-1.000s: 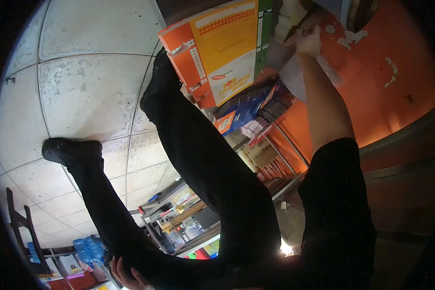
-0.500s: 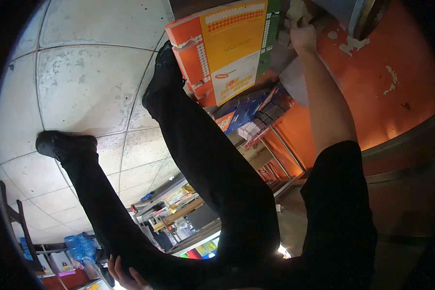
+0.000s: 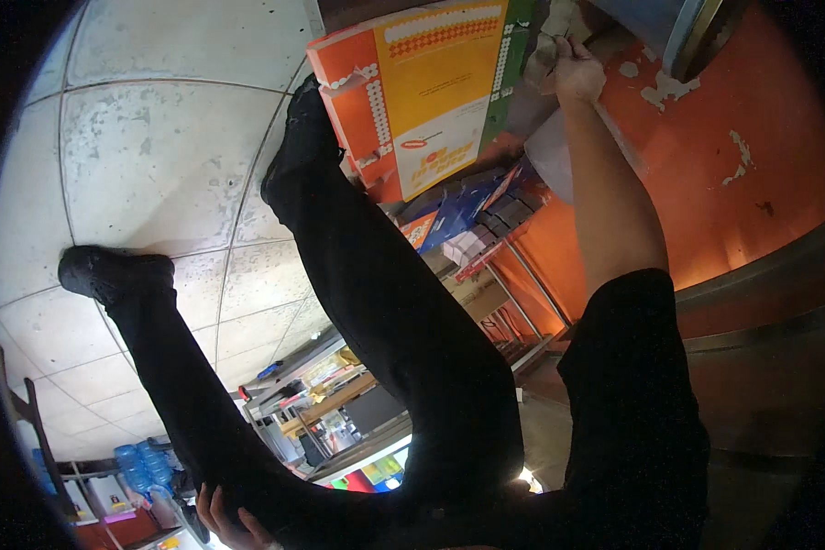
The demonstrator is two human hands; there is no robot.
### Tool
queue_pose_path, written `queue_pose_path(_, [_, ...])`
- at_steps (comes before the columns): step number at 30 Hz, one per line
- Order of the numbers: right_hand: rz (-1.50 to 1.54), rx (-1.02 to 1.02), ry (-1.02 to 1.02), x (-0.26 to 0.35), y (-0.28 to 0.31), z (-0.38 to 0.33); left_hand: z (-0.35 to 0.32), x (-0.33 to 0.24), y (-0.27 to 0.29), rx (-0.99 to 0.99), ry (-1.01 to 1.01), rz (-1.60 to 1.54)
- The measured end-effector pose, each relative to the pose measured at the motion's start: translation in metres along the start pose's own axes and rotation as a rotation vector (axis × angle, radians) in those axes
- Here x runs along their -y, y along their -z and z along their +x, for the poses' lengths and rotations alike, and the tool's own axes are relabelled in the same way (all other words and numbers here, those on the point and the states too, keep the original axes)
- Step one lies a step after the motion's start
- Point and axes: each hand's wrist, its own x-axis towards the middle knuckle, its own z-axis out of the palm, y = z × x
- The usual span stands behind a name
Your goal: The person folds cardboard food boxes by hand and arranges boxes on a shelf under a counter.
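At the upper right my bare right arm reaches out to a wall with orange paint, and my right hand has its fingers closed in a pinch. They grip a thin, crumpled greyish piece; I cannot tell whether it is paper or plastic. Below the wrist hangs a pale translucent sheet or bag. Just left of this hand stand flat printed cartons in orange, yellow and green. Down at the lower left, my left hand rests with fingers apart on my black trouser leg, holding nothing.
A round-rimmed metal container juts in at the top right. Blue cartons and small grey boxes sit on a metal rack. My shoes rest on pale floor tiles. Cluttered shelves and large blue water bottles stand farther off.
My right hand has turned, so its pinching fingers show more clearly with the crumpled piece beside them. The whole view has shifted slightly. My left hand stays on the leg.
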Motion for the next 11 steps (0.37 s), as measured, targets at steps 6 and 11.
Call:
queue_pose_path(6, [0.173, -0.005, 0.105, -0.013, 0.009, 0.0, 0.005, 0.001, 0.002, -0.004, -0.04, 0.039])
queue_pose_path(11, [-0.142, 0.004, 0.035, 0.006, 0.03, -0.006, 0.004, -0.004, 0.008, -0.006, -0.009, -0.014])
